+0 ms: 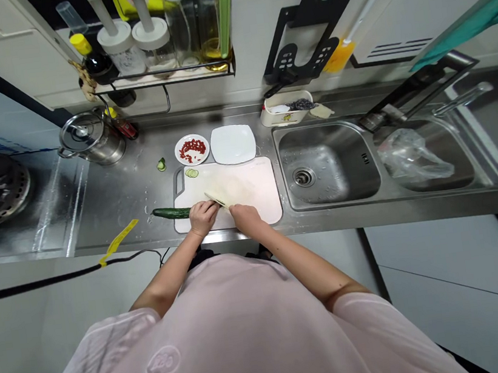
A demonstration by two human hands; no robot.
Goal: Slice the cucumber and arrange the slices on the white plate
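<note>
My left hand point(203, 217) is wrapped round a dark green cucumber point(170, 213), whose uncut length sticks out to the left past the board's edge. In my right hand point(245, 219) is a kitchen knife point(216, 199), its blade pointing up and left beside the cucumber's right end. Both hands are at the near edge of a white cutting board point(255, 179) with a grey handle. A few pale cucumber slices point(191, 172) lie at its upper left corner. Where blade and cucumber meet is partly hidden by my fingers.
Behind the board stand a plate of chopped red pieces point(193, 150) and a white square plate point(233, 144). A cucumber end point(161, 164) lies on the steel counter. The sink point(328, 164) is to the right; a lidded pot point(91, 139) stands back left, below a seasoning rack point(170, 77).
</note>
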